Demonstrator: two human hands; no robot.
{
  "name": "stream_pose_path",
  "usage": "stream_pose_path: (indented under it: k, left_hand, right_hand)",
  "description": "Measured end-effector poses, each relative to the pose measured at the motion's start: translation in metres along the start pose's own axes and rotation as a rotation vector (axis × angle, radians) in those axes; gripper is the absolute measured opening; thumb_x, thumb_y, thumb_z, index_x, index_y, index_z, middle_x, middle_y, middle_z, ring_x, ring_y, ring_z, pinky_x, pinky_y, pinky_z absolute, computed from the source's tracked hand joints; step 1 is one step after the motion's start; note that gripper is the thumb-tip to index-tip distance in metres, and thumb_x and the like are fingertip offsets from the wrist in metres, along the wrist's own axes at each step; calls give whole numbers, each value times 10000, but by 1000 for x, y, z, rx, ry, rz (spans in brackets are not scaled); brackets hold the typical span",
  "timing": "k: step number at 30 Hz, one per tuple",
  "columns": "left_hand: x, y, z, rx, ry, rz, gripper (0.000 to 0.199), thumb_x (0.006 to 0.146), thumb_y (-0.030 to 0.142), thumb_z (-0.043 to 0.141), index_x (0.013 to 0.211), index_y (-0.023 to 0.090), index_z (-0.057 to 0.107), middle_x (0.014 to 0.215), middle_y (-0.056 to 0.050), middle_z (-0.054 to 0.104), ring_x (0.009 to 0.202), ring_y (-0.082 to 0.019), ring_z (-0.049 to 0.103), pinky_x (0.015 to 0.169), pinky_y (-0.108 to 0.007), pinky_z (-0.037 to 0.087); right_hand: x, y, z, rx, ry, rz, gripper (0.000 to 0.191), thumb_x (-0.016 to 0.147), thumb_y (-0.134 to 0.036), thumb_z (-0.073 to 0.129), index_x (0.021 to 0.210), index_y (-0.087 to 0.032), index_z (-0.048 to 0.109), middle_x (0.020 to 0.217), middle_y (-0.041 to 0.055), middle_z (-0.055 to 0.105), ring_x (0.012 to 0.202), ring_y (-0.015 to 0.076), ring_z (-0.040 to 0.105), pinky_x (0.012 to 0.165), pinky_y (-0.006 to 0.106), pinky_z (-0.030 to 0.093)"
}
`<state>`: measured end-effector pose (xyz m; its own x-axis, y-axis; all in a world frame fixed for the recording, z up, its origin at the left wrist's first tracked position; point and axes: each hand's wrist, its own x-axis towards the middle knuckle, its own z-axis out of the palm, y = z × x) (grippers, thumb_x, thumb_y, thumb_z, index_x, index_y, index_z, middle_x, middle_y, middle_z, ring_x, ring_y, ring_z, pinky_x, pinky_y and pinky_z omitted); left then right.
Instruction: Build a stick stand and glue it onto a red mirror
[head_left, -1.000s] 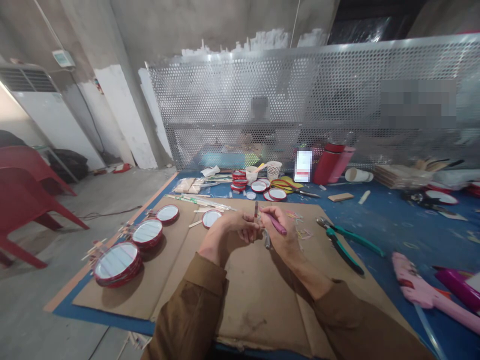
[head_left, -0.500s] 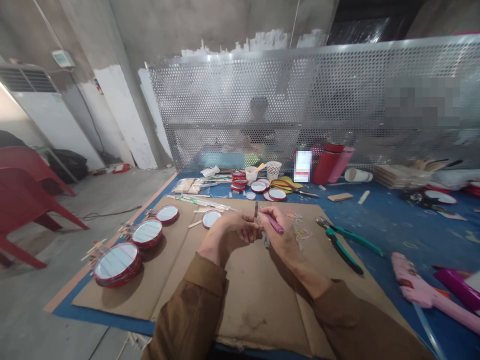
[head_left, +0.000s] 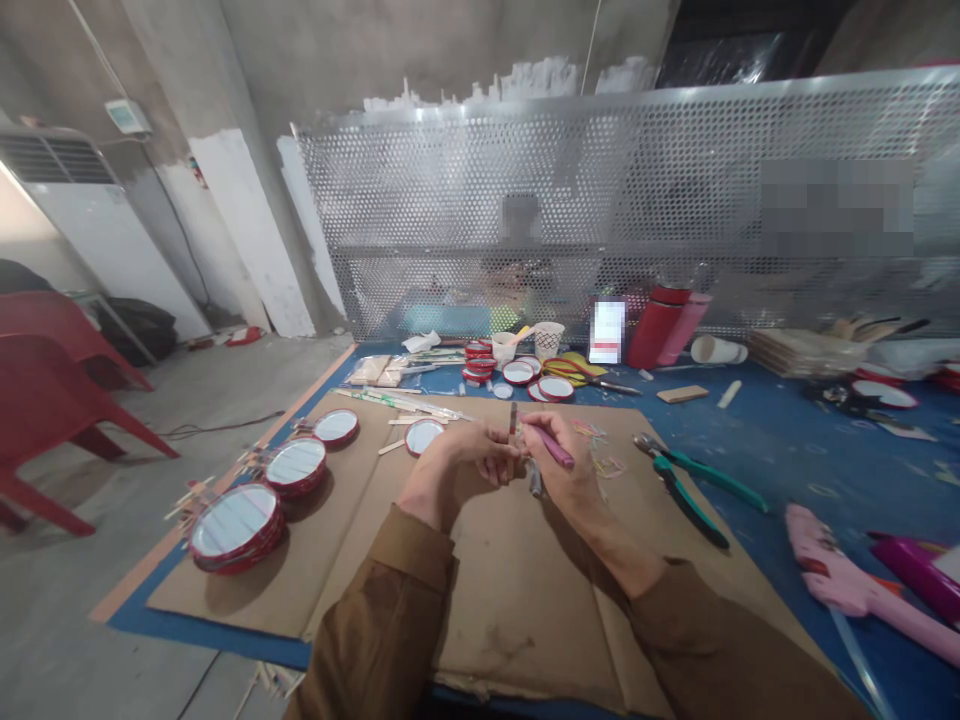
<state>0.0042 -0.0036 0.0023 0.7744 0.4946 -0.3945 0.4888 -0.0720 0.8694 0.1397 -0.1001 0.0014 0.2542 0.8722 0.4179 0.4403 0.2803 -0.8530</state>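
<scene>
Pinched upright in my left hand [head_left: 480, 450] is a small wooden stick [head_left: 513, 418] with a dark-coloured upper part. My right hand [head_left: 559, 470] grips a purple pen [head_left: 555, 447], its front end close against the stick; the tip is hidden by my fingers. A small grey cylindrical object [head_left: 535, 480] shows just under my right hand, and I cannot tell whether it is held. Both hands are over a brown cardboard sheet [head_left: 525, 590]. Beyond my left wrist lies a round red-rimmed disc [head_left: 424, 436] with a pale face.
Red-rimmed drum-like pieces with sticks [head_left: 234, 525] line the cardboard's left side. Rubber bands [head_left: 609, 466], green-handled pliers [head_left: 686, 500] and a pink glue gun [head_left: 825, 565] lie to the right. Paper cups [head_left: 549, 340], scissors [head_left: 577, 375] and a red bottle [head_left: 657, 328] stand or lie at the back.
The purple pen has shifted very slightly in my right hand's grip. Otherwise both hands stay in place, and the whole view moves only a little.
</scene>
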Motion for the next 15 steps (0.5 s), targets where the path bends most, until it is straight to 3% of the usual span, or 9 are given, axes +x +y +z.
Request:
stream_pose_path:
  k: [6,15]
  left_hand:
    - [-1,-1,1,-9,9,6,214,867,349,576,844,138,605,578,11,638,539,-111,622,595,-239,478]
    - [-1,0,0,-20,15,-3,373,770,507,658,827,142,603,588,4,641,560,-121,629,629,-256,487]
  right_hand:
    - [2,4,1,7,25,16,209,828,-382,518,901,-200,592,779,35,653,693,179,611,653,311,484]
    - [1,3,1,-4,-3,-8,204,826,-373,515,904,-208,606,797,36,664,677,172,609,637,302,484]
